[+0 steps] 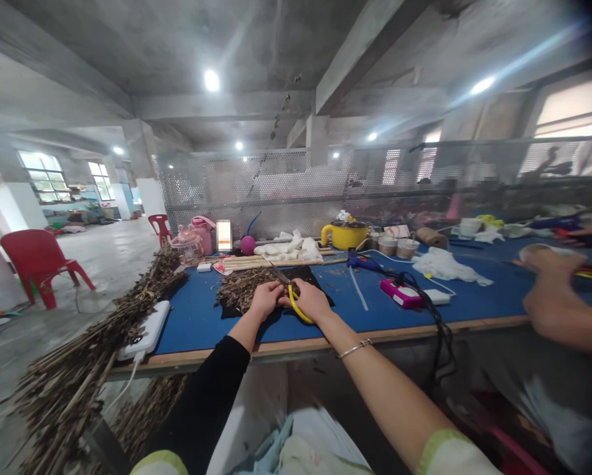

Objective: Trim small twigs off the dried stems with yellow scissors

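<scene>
In my right hand (pixel 311 300) is a pair of yellow-handled scissors (pixel 296 303), the dark blades slanting up and left over the table. Close beside it, my left hand (pixel 266 297) has its fingers pinched together near the scissors; whatever they hold is too small to make out. Under and around both hands lies a black cloth (pixel 231 310). A pile of dry brown plant pieces (pixel 241 287) rests on that cloth, just left of my left hand.
Dried stalks (pixel 82 363) and a white power strip (pixel 150 330) cover the left table end. Behind stand a yellow pot (pixel 348 235) and a pink jug (pixel 204 234). A glue gun (pixel 365 260) and purple box (pixel 399 293) lie right. A co-worker's arm (pixel 558 290) reaches in.
</scene>
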`<state>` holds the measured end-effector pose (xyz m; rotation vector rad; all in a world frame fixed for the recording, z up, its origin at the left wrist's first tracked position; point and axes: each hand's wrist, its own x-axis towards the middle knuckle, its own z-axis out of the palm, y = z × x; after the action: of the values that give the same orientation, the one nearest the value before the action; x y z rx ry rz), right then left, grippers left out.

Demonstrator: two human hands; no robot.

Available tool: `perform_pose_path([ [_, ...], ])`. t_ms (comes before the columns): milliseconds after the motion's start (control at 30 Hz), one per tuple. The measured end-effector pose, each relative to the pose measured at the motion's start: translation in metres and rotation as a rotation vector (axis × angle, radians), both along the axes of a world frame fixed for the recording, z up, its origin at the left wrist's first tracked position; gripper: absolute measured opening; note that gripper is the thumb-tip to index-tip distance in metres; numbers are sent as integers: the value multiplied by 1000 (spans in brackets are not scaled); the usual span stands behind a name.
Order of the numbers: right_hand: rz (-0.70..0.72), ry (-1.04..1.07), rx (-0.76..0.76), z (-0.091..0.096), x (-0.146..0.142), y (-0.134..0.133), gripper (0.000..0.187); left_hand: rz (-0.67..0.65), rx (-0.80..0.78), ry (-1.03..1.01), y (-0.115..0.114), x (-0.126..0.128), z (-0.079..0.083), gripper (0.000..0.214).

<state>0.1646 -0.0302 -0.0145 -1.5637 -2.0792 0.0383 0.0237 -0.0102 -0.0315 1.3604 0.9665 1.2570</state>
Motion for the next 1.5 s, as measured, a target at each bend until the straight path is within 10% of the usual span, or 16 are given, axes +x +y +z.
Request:
perform_pose_path([
  [1033, -32, -65, -27, -2, 0, 3, 57, 160, -19, -47, 12, 1, -8, 13],
  [1500, -112, -15, -22, -3, 4, 4, 63, 98, -218, -65, 1, -9, 21, 16],
])
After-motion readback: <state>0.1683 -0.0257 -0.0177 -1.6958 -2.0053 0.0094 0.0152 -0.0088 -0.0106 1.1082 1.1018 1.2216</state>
